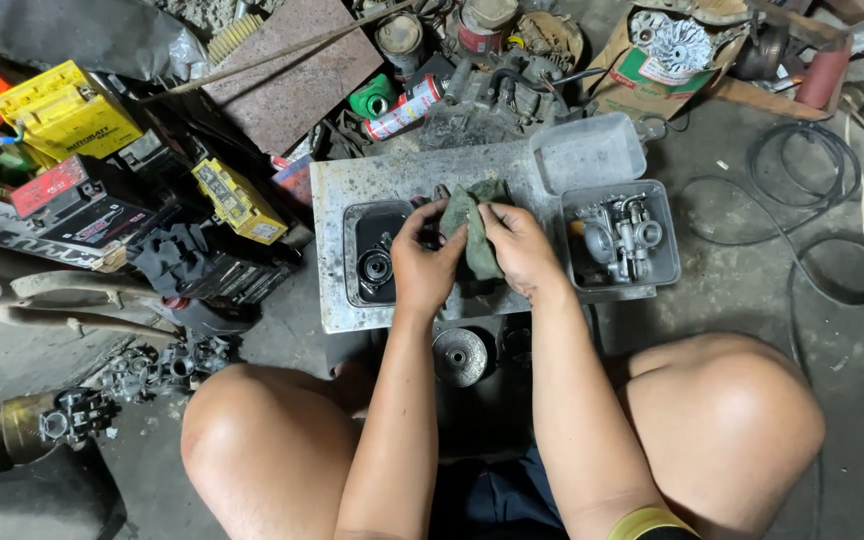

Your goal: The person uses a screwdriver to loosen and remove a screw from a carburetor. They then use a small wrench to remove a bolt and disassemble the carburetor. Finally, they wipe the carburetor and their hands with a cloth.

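Both my hands meet over a grey slab (352, 180) set on the floor. My left hand (424, 262) and my right hand (518, 246) together clutch a crumpled green rag (474, 222), wrapped round something I cannot make out. Just left of my left hand stands a dark plastic tub (360, 225) with a round metal part (374, 266) in it. Right of my right hand, a clear tub (668, 240) holds a metal carburettor (620, 236). Below the slab, between my forearms, lies a round metal disc (460, 356).
A clear lid (588, 152) lies at the slab's far right corner. Yellow and black boxes (67, 108) pile up at the left, spray cans (402, 108) and engine parts (497, 95) at the back, black cable (802, 200) loops on the right. My bare knees (262, 440) frame the front.
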